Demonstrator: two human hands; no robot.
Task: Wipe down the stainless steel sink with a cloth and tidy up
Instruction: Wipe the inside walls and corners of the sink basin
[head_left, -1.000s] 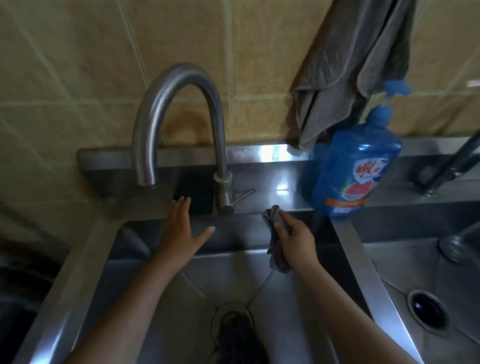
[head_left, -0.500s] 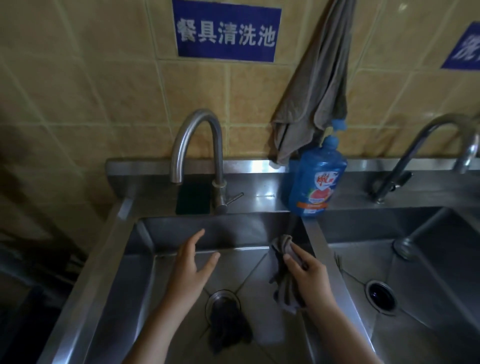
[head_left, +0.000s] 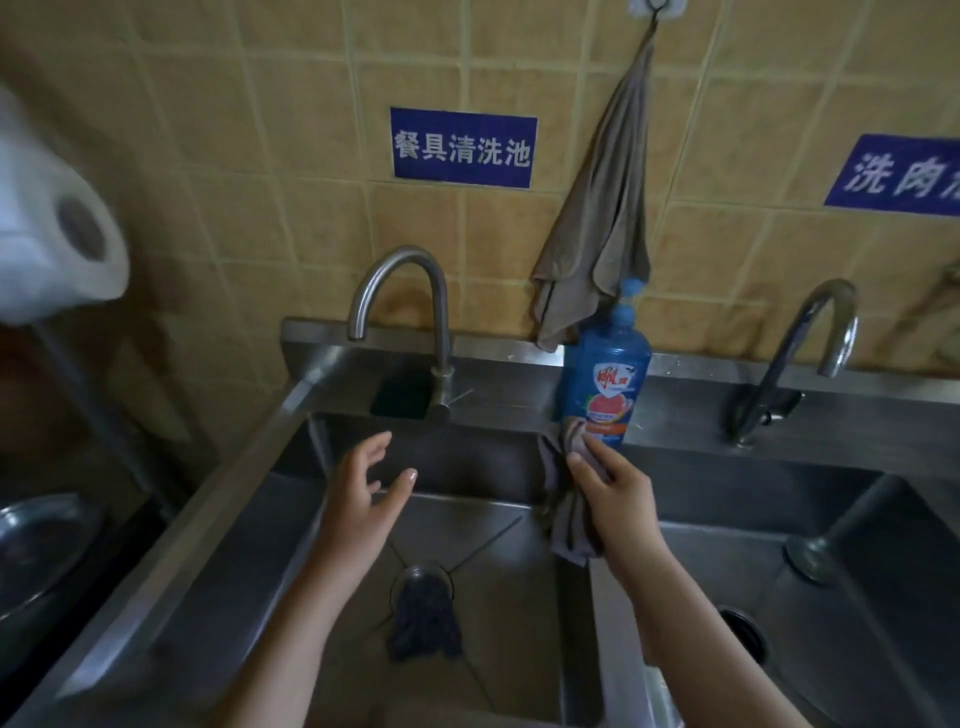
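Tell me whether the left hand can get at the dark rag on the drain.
Probably yes. The left hand is open and empty above the basin, and the dark rag lies uncovered over the drain below it, with nothing between.

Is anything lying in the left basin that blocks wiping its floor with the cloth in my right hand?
Yes. A dark rag lies over the drain in the left basin, covering that patch. The grey cloth in your right hand hangs by the basin's right wall; nothing else visible blocks it.
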